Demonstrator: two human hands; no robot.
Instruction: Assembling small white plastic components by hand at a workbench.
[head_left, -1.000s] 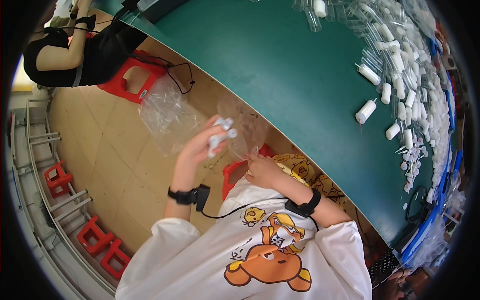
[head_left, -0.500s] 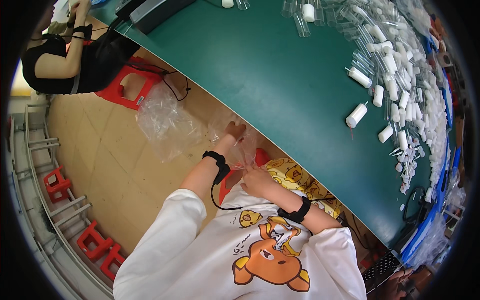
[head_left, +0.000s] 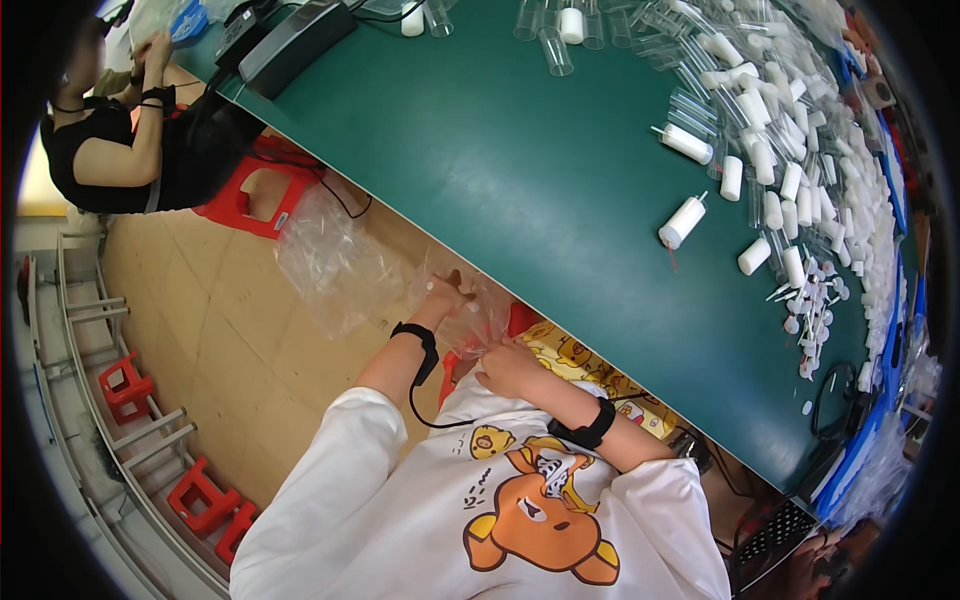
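Below the table's near edge, a clear plastic bag (head_left: 482,318) hangs between my two hands, over my lap. My right hand (head_left: 510,368) is closed on the bag's near side, its fingers pinched together. At the bag's far left side is my left hand (head_left: 449,291), with thumb and fingers apart; it touches the film but does not visibly grip it. Part of the left fingers is blurred by the transparent plastic. Both wrists wear black straps with a cable.
The green table (head_left: 450,180) carries a heap of white cylinders and clear tubes (head_left: 760,130) at right, with small white parts (head_left: 815,315) nearer. Another clear bag (head_left: 335,265) hangs by a red stool (head_left: 262,195). A co-worker (head_left: 120,150) sits at far left.
My left hand has gone from curled fingers to spread ones and drawn slightly left. My right hand keeps its pinch on the bag. The whole view has shifted a little.
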